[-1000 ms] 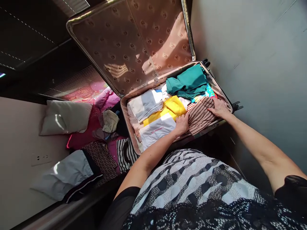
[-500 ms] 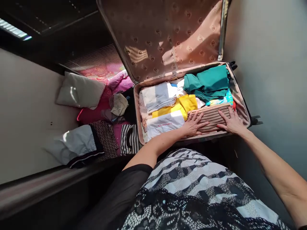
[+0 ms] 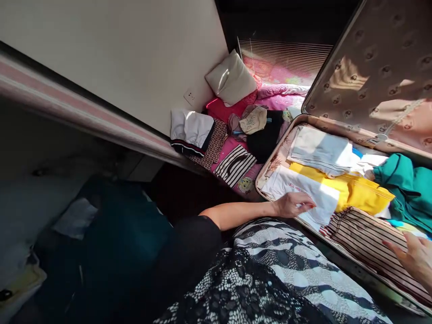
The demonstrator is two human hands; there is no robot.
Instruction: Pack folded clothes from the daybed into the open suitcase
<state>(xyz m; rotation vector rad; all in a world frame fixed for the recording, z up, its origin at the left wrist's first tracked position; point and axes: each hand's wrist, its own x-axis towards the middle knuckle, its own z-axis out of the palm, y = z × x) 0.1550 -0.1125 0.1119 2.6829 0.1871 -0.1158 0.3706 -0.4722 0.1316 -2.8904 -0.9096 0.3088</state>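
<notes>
In the open suitcase (image 3: 263,180), a folded tan garment with dark stripes (image 3: 364,234) lies along the near side. Above its lower right part is my right hand (image 3: 418,256), fingers apart and cut off by the frame edge. My left hand (image 3: 293,204) hovers at the near rim by a white folded garment with red lettering (image 3: 286,182). Its fingers are curled together, and nothing shows in them. Around these lie yellow folded cloth (image 3: 364,193), another white folded garment (image 3: 319,146) and a green garment (image 3: 411,184).
Left of the suitcase are a black-and-white striped garment (image 3: 235,165), a brown patterned cloth (image 3: 216,141), white-and-navy clothing (image 3: 192,130), a beige cloth item (image 3: 254,120) and a pale pillow (image 3: 232,81). The lined suitcase lid (image 3: 378,76) stands raised at the back. A white wall (image 3: 118,58) rises on the left.
The view has swung left, so the suitcase now sits at the right. Both hands have come off the striped garment; the left has moved to the near rim and its fingers have curled.
</notes>
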